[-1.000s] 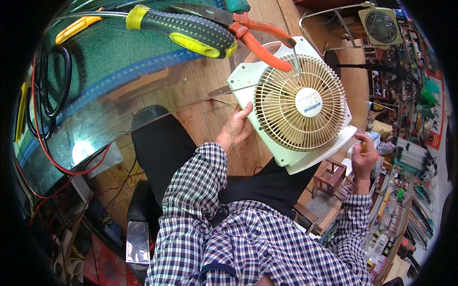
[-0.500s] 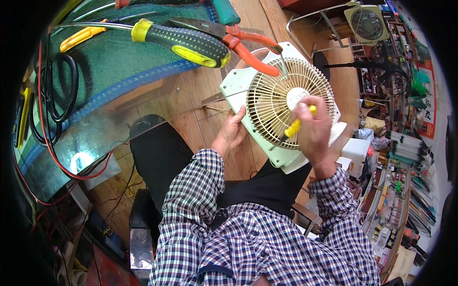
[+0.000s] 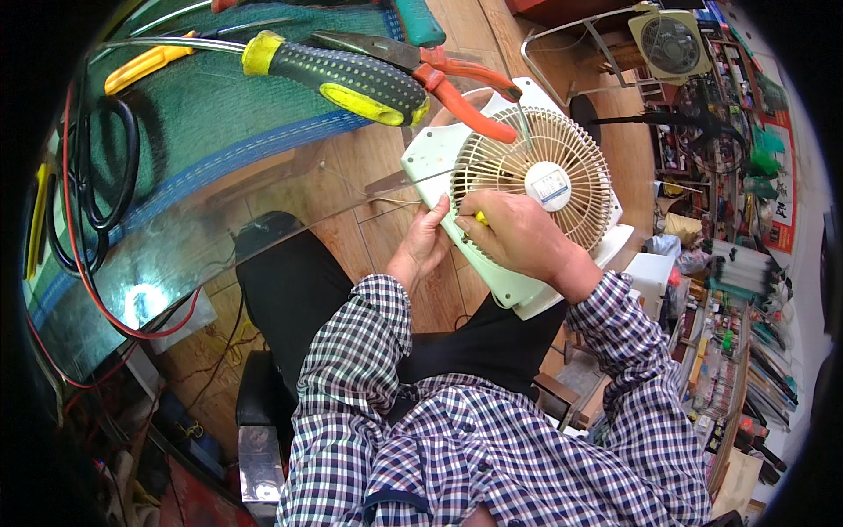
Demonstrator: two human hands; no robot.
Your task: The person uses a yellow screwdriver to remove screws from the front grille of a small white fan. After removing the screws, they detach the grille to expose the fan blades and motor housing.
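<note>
Workbench: glass top [image 3: 202,228] with green mat [image 3: 219,114] edged in blue, filling the upper left of the frame.
Cabling, far left: red wire [image 3: 140,335], curving near the bench edge.
Hand tools, upper left to upper centre: orange-yellow handle [image 3: 149,68]; thick black-and-yellow screwdriver [image 3: 351,83]; red-handled pliers [image 3: 479,114], their grips overlapping your view of the fan.
Your left hand [image 3: 421,246], centre: pinching the frame's edge, thumb on top, the other fingers partly hidden.
Yellow-handled tool [image 3: 481,217], centre: in your right fist, mostly covered; its tip cannot be made out.
Your right hand [image 3: 522,233], right of centre: curled tightly round that handle, just beside your left thumb, in front of the grille.
White fan [image 3: 546,180], centre-right: tilted, its round slatted grille facing up towards you.
Background, upper right: beige box fan [image 3: 672,44].
</note>
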